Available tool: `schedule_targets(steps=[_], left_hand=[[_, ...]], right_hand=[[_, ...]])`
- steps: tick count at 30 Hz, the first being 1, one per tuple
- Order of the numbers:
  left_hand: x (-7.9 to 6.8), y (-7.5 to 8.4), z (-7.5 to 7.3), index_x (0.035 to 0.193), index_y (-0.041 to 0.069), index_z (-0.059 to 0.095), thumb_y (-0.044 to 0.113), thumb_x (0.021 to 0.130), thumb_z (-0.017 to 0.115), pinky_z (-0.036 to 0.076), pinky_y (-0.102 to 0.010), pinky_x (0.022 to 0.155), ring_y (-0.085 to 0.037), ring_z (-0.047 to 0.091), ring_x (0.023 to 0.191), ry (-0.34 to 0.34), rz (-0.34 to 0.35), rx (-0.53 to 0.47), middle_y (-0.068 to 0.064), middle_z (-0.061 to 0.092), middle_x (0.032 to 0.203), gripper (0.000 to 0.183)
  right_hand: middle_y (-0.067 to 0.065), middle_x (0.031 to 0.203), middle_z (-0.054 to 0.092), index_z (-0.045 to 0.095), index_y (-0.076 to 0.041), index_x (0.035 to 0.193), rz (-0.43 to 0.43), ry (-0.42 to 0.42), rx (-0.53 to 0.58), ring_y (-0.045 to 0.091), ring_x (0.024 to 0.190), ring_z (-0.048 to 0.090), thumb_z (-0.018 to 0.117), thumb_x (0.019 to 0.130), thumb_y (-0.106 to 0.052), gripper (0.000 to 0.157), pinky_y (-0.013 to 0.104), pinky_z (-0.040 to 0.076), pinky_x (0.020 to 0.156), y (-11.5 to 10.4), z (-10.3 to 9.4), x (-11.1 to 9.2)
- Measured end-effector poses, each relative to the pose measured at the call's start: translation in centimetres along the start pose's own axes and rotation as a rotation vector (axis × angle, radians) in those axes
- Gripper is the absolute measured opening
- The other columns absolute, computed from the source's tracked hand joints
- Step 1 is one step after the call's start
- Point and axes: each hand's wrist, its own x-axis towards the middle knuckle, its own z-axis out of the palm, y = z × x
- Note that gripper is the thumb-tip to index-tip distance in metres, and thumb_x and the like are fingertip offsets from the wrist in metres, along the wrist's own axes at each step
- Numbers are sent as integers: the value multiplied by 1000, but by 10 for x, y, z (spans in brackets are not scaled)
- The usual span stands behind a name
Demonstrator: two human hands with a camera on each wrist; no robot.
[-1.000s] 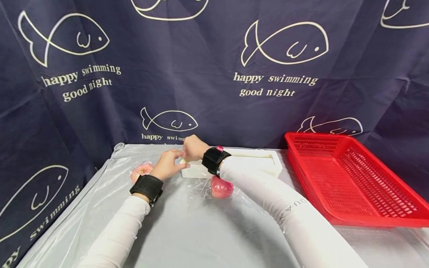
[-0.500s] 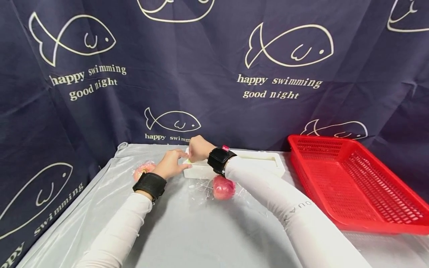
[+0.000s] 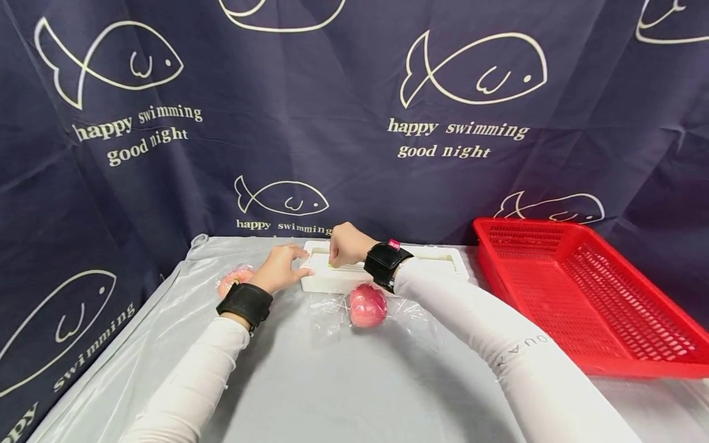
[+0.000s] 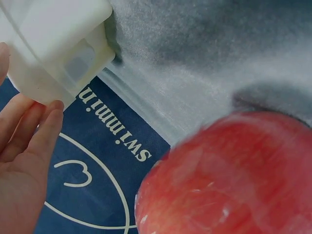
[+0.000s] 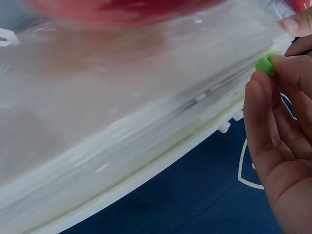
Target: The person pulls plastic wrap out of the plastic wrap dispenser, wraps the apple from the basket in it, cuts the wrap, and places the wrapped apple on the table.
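A white cling film dispenser (image 3: 324, 284) lies near the far edge of the table. My left hand (image 3: 279, 269) grips its left end, thumb on the near side and fingers on the far side. Between the thumb and fingers of my right hand (image 3: 350, 245) I pinch a small green slide cutter (image 5: 265, 65) on the dispenser's top edge. Clear film (image 5: 117, 92) stretches out from the dispenser. A red apple (image 3: 368, 306) sits right in front of the dispenser, with crinkled film around it. Another apple (image 3: 232, 280), wrapped in film, stands left of my left hand.
A red plastic basket (image 3: 554, 295) with slotted walls stands to the right of the dispenser. The table (image 3: 332, 387) is covered with a grey cloth. A dark blue curtain (image 3: 354, 111) with fish drawings hangs directly behind.
My right hand has slid to the right along the dispenser with the green slide cutter, away from the left hand. The left hand stays at the dispenser's left end.
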Motion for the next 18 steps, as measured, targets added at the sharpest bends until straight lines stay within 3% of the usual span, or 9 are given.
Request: schedule_targets(steps=[8,18], left_hand=[[1,1,1,99,-6,71,15,75,80,55,-45,87,-35,67,97,-17,-15,-7,-21,71,102,34],[2,-1,-2,99,-6,72,15,76,79,54,-46,88,-37,67,98,-20,-29,-20,-23,70,104,33]], right_hand=[[2,59,70,75,-10,60,-14,1,43,1,53,44,75,66,-4,9,13,35,51,7,-1,-11],[0,61,71,74,-12,61,-18,-27,74,5,56,54,75,64,-3,10,16,43,55,27,-7,-28]])
